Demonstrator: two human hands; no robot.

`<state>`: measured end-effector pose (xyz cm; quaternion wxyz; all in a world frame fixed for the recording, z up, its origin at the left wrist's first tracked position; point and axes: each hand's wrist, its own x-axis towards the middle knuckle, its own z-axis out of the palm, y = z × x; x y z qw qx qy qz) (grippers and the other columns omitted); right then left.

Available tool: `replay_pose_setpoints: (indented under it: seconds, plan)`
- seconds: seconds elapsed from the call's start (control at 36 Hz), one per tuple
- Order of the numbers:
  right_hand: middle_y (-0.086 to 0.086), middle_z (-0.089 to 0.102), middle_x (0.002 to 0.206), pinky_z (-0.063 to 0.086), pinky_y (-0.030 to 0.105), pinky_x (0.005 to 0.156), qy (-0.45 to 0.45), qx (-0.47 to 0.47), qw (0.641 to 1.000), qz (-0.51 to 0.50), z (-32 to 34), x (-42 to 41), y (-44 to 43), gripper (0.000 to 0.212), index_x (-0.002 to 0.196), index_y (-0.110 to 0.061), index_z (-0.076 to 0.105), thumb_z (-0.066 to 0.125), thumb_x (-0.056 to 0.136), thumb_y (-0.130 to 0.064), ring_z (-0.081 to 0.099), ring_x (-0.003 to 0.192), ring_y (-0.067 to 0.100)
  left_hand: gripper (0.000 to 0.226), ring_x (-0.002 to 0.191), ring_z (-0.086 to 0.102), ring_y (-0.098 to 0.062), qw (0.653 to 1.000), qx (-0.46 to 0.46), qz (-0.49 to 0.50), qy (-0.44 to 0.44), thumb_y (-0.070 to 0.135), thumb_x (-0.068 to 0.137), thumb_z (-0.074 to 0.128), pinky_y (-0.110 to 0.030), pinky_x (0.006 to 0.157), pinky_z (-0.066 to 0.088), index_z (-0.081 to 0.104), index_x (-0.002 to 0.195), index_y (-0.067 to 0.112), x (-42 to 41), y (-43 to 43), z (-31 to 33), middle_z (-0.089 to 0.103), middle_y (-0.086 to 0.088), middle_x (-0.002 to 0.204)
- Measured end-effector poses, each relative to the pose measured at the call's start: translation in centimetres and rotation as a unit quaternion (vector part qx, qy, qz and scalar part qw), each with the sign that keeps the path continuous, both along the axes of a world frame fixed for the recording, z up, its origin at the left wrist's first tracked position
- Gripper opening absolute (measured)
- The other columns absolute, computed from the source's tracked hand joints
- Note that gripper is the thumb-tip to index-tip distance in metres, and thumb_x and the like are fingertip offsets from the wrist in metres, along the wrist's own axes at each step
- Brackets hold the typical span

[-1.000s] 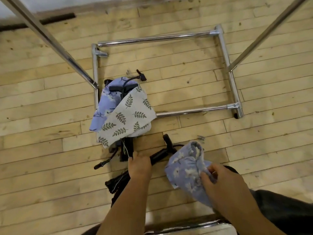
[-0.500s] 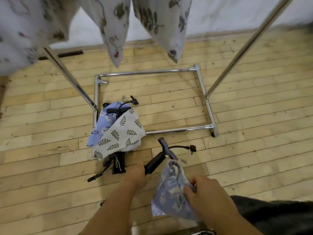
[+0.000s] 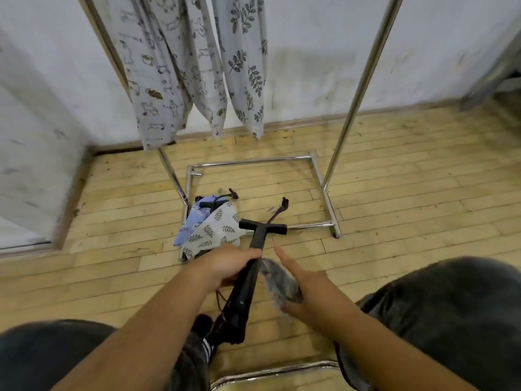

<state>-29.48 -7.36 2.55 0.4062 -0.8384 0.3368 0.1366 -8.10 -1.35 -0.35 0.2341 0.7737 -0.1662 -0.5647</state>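
Left hand (image 3: pixel 231 263) is wrapped tight round the shaft of a black hanger (image 3: pixel 260 235), dead centre, with its T-shaped end pointing to 12 o'clock. Right hand (image 3: pixel 307 283), at 3 o'clock of it, pinches a blurry blue cloth (image 3: pixel 279 283) just beside the shaft, index finger sticking straight out. A pile (image 3: pixel 214 230) of leaf-print and blue fabric sits on the floor (image 3: pixel 394 221) at 11 o'clock, against the rack (image 3: pixel 253 160). The sheets (image 3: pixel 197 66) hanging at 12 have tiny lettering among the animal prints, too blurry to read.
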Motion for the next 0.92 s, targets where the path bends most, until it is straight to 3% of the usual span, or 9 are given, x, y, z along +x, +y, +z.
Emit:
replay_pose_setpoints:
  seconds: [0.11, 0.22, 0.31, 0.42, 0.47, 0.67, 0.75, 0.83, 0.92]
  plan:
    - [-0.006, 0.066, 0.114, 0.052, 0.024, 0.083, -0.045, -0.014, 0.999, -0.005, 0.5, -0.5, 2.0, 0.111, 0.154, -0.059, -0.01, 0.077, 0.089, -0.036, 0.058, 0.091, 0.009, 0.04, 0.088, 0.078, -0.023, 0.998, -0.023, -0.014, 0.065, 0.046, 0.094, 0.069, -0.029, 0.072, 0.06, 0.074, 0.114, 0.012, -3.4, 1.8, 4.3, 0.08, -0.008, 0.097]
    - [-0.01, 0.071, 0.102, 0.043, 0.013, 0.068, -0.148, -0.034, 0.987, -0.051, 0.3, -1.3, 3.3, 0.071, 0.146, -0.049, 0.03, 0.072, 0.091, -0.038, 0.066, 0.087, 0.008, 0.032, 0.073, 0.076, -0.013, 0.995, -0.047, -0.054, 0.073, 0.047, 0.1, 0.06, -0.024, 0.067, 0.059, 0.073, 0.11, 0.019, -5.8, 4.0, 5.9, 0.08, 0.001, 0.081]
    - [-0.002, 0.073, 0.104, 0.055, 0.026, 0.075, -0.165, -0.043, 0.981, -0.095, -0.6, -2.3, 3.4, 0.053, 0.136, -0.042, 0.045, 0.07, 0.09, -0.036, 0.069, 0.09, 0.015, 0.028, 0.071, 0.072, -0.009, 0.991, -0.074, -0.039, 0.104, 0.041, 0.104, 0.054, -0.02, 0.061, 0.055, 0.07, 0.108, 0.019, -7.0, 5.6, 5.9, 0.079, 0.001, 0.083]
    - [-0.009, 0.071, 0.099, 0.059, 0.028, 0.077, -0.17, 0.03, 0.975, -0.142, -0.9, -3.4, 3.1, 0.036, 0.119, -0.038, 0.057, 0.073, 0.088, -0.027, 0.068, 0.092, 0.013, 0.033, 0.126, 0.058, -0.019, 0.996, -0.093, -0.016, 0.0, 0.03, 0.109, 0.046, -0.021, 0.098, 0.05, 0.061, 0.136, 0.02, -7.2, 7.0, 5.6, 0.059, -0.002, 0.14]
    - [-0.012, 0.071, 0.09, 0.059, 0.025, 0.072, -0.18, 0.06, 0.965, -0.181, -0.9, -3.4, 3.0, 0.018, 0.104, -0.036, 0.063, 0.072, 0.089, -0.039, 0.07, 0.09, 0.012, 0.03, 0.118, 0.063, -0.022, 0.997, -0.071, -0.005, -0.038, 0.05, 0.102, 0.052, -0.04, 0.104, 0.051, 0.064, 0.125, 0.036, -7.0, 7.6, 4.5, 0.064, 0.003, 0.133]
    - [-0.01, 0.076, 0.105, 0.054, 0.047, 0.102, -0.264, 0.112, 0.926, -0.247, -0.6, -3.2, 2.8, 0.016, 0.105, -0.037, 0.07, 0.067, 0.094, -0.048, 0.068, 0.108, 0.009, 0.031, 0.121, 0.054, -0.012, 0.964, -0.045, -0.167, -0.204, 0.065, 0.095, 0.05, -0.039, 0.101, 0.045, 0.064, 0.107, 0.04, -6.8, 9.1, 1.4, 0.061, 0.008, 0.127]
    - [0.0, 0.079, 0.1, 0.055, 0.054, 0.099, -0.295, 0.168, 0.898, -0.281, 0.0, -3.0, 2.8, 0.011, 0.103, -0.04, 0.072, 0.067, 0.095, -0.045, 0.074, 0.102, 0.02, 0.051, 0.134, 0.048, -0.022, 0.941, -0.038, -0.191, -0.278, 0.063, 0.097, 0.027, -0.04, 0.098, 0.04, 0.065, 0.103, 0.03, -6.8, 8.9, 0.4, 0.065, 0.005, 0.121]
    - [0.017, 0.077, 0.099, 0.061, 0.054, 0.087, -0.331, 0.236, 0.859, -0.311, 0.7, -2.9, 2.8, 0.03, 0.116, -0.027, 0.07, 0.065, 0.093, -0.047, 0.077, 0.09, 0.033, 0.056, 0.093, 0.062, -0.021, 0.956, -0.061, -0.139, -0.251, 0.054, 0.107, 0.024, -0.032, 0.073, 0.039, 0.067, 0.098, 0.02, -7.1, 9.4, 0.3, 0.063, 0.005, 0.086]
    - [0.013, 0.077, 0.111, 0.06, 0.042, 0.077, -0.347, 0.288, 0.828, -0.333, 1.1, -2.8, 2.7, 0.049, 0.129, -0.026, 0.064, 0.064, 0.087, -0.051, 0.076, 0.092, 0.035, 0.052, 0.105, 0.062, -0.018, 0.97, -0.086, -0.094, -0.209, 0.058, 0.106, 0.03, -0.031, 0.086, 0.043, 0.066, 0.125, 0.026, -7.1, 9.5, 0.3, 0.07, 0.003, 0.116]
